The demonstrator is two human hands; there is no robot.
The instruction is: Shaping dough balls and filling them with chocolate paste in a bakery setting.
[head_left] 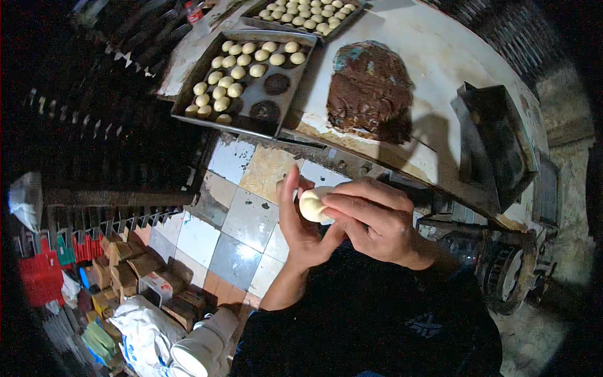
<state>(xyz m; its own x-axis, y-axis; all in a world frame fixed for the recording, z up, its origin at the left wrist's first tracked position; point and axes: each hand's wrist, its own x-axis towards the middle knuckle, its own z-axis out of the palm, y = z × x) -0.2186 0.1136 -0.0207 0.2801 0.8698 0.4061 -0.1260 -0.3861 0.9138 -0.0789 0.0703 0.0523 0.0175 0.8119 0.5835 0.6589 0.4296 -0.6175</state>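
Observation:
A pale, smooth dough ball point(312, 206) is held up in front of my chest, above the tiled floor. My left hand point(298, 223) cups it from the left, its fingers upright and its thumb below. With bunched fingertips my right hand point(377, 220) pinches the ball's right side. Just beyond, on the table edge, a metal baking tray point(226, 127) carries rows of similar dough balls, with dark round marks on its bare right part. To its right lies a thick slab of brown, chocolate-like paste point(370, 91).
A second tray point(282, 29) full of dough balls stands farther back on the pale table point(440, 38). Dark metal pans point(496, 144) sit at the right. Boxes point(129, 270), a white sack point(147, 330) and a white bucket point(198, 352) crowd the floor at lower left.

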